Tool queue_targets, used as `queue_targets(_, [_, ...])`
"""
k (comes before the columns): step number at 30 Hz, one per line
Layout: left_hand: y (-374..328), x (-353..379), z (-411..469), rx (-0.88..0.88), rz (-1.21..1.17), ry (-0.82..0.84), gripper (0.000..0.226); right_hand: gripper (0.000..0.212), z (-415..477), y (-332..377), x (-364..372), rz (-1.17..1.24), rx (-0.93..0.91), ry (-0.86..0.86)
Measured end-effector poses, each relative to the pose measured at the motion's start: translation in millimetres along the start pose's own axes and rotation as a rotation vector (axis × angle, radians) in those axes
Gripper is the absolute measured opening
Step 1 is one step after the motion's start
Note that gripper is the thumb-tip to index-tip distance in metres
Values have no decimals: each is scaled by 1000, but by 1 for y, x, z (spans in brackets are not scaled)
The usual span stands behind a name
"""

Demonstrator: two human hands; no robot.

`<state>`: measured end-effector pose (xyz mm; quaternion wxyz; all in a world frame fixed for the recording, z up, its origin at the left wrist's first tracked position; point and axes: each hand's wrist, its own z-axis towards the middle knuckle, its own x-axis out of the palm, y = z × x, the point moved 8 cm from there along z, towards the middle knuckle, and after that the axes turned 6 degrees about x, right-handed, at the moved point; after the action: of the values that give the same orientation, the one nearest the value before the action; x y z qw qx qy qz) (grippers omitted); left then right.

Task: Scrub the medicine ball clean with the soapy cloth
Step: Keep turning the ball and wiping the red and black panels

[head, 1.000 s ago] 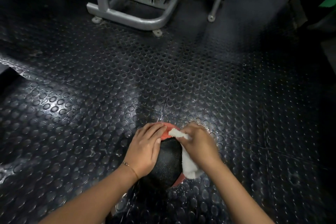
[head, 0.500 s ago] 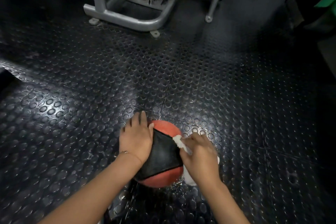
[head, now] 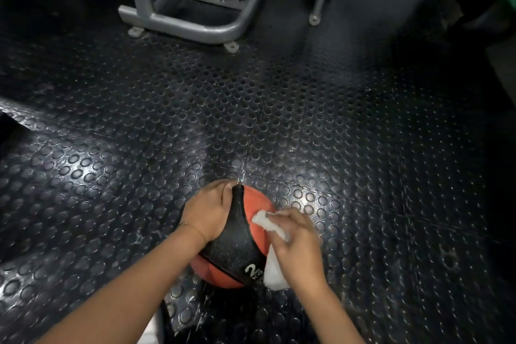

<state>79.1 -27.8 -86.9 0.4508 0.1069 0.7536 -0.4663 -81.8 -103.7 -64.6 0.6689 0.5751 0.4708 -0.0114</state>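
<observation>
Steadying the medicine ball (head: 255,201) with your left hand (head: 208,211), you have the palm on its upper left side and the fingers curled over its far top, gripping it. The ball, orange with a black panel marked "2 kg", sits on the studded black rubber floor (head: 279,120) just in front of you. Your right hand (head: 298,246) grips a white cloth (head: 268,225) and presses it against the ball's right side. One bunched end shows past your fingertips on the orange panel; the other hangs down below the wrist. A thin bracelet (head: 192,227) circles your left wrist. Well beyond the ball, a grey gym machine frame (head: 195,28) stands on the floor.
</observation>
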Motion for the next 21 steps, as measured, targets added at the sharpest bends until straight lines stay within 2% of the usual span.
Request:
queue_targets(2, [-1,-2,-1,3,83,3,49,31,-6,7,0,-57,-59,-40])
queue_targets(4, [-11,-15,-4,1,229,-81,62,29,-3,11,-1,-135,-88,-96])
queue_targets(6, [-14,-20,-5,-109,345,-87,54,31,-1,16,-2,-225,-99,-143])
queue_targets(8, [-13,-7,-12,-205,293,-27,55,31,-2,23,-2,-265,-114,-188])
queue_targets(11, [-9,1,-23,-200,276,-66,82,27,-6,37,3,-263,-178,-179])
queue_targets(12, [-4,2,-23,-188,266,-94,83,26,-1,36,6,-243,-140,-149])
queue_targets(15, [2,-3,-22,-132,203,-124,88,21,34,23,11,-129,144,-13])
queue_targets(16, [4,-6,-21,-114,183,-139,88,20,41,23,13,-138,163,16])
queue_targets(18, [6,-9,-19,-88,131,-153,80,21,40,30,16,-185,92,56])
queue_targets(21, [8,-19,-12,-64,69,-200,65,29,11,47,14,-229,-159,31])
